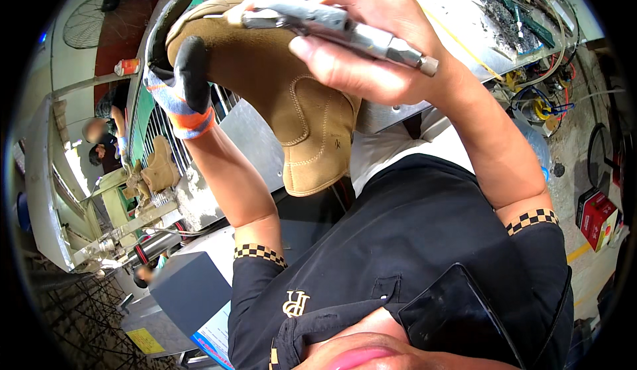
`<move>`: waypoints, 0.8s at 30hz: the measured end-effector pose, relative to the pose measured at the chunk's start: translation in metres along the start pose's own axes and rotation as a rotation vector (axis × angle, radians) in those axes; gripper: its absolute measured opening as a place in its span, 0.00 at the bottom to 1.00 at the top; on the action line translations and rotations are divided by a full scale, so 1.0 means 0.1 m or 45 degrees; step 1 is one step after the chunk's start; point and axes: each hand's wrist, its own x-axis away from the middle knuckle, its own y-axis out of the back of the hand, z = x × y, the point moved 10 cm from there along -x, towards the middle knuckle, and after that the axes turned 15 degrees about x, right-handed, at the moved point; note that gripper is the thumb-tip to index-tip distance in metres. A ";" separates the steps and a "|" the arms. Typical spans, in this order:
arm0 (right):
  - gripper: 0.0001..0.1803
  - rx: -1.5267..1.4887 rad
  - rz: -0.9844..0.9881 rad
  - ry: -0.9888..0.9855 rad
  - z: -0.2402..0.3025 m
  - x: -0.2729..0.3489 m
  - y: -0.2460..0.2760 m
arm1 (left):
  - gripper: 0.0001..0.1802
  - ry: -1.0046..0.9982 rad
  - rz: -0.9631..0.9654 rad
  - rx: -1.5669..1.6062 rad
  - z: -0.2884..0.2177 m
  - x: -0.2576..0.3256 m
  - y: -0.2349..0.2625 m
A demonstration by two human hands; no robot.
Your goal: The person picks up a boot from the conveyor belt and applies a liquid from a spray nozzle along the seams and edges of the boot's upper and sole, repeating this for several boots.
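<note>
A tan suede boot (pixel 265 91) hangs tilted in front of me, with its shaft toward my body and its toe to the upper left. My left hand (pixel 182 81), in a striped glove with black-coated fingers, is closed around the toe end. In my bare right hand (pixel 385 45) lies a slim silver metal tool (pixel 318 22), with a knurled fitting at its rear end. The tool's thin tip points left, close to the pale sole edge (pixel 202 12). Whether the tip touches the boot, I cannot tell.
A pale worktop (pixel 444 5) extends at the upper right, with dark scraps (pixel 488 2) and hoses. More tan boots (pixel 159 164) stand by a conveyor on the left, near another person (pixel 99 131). A grey box (pixel 189 290) sits at the lower left.
</note>
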 end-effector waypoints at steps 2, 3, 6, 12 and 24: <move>0.23 -0.034 -0.026 -0.043 -0.35 0.17 -0.08 | 0.36 -0.031 0.013 -0.180 0.03 -0.07 0.09; 0.22 0.044 -0.031 -0.083 -0.40 0.22 -0.08 | 0.40 -0.041 0.012 -0.288 0.01 -0.07 0.16; 0.21 0.040 -0.053 -0.237 -0.62 0.45 -0.07 | 0.40 0.028 -0.043 -0.137 0.29 -0.14 0.36; 0.24 -0.161 -0.031 -0.418 -0.93 0.85 -0.24 | 0.39 0.162 -0.051 0.079 0.70 -0.22 0.61; 0.24 -0.111 0.025 -0.613 -1.13 1.32 -0.37 | 0.45 0.459 -0.217 0.377 1.41 -0.12 0.83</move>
